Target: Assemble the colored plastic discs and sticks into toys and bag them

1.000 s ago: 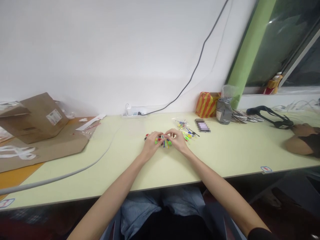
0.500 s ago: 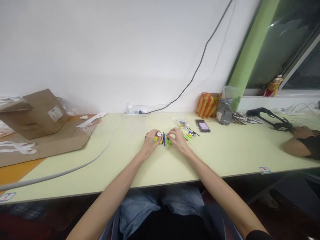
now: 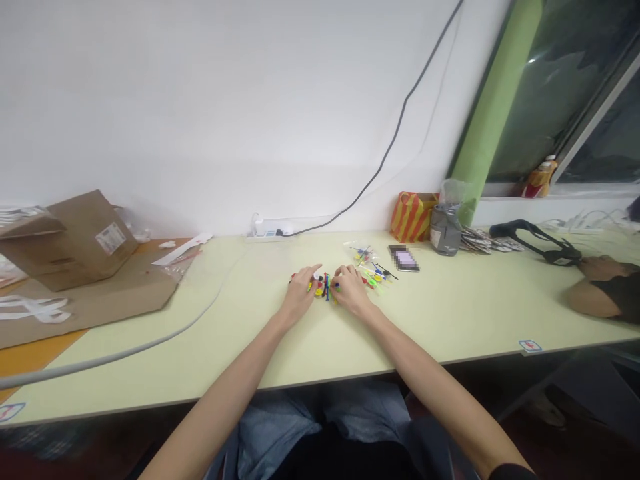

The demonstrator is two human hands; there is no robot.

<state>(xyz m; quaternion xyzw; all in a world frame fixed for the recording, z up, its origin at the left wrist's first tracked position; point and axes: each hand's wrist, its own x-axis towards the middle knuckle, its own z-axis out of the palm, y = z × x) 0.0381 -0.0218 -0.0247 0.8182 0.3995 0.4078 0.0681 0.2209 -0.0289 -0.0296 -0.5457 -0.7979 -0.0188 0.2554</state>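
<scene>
Log striped bag (image 3: 411,219) just behind phone (image 3: 404,258); left hand (image 3: 301,291) and right hand (image 3: 349,291), left of phone and nearer, curled over plastic-looking pieces (image 3: 327,288), impossible to tell if gripping; judge pieces light, stiff, slippery, best pinched by shafts, minding loose sticks (image 3: 387,272) just left of phone.

Shared workroom, long table (image 3: 450,313), power strip (image 3: 270,231), cardboard box (image 3: 80,247), co-worker's arm (image 3: 587,300)

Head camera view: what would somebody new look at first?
Probably the bright little pieces between the left hand and right hand, near the picture's middle. Next, the red-and-yellow striped bag farther back, to the right. Then the brown cardboard box, over on the left.
</scene>
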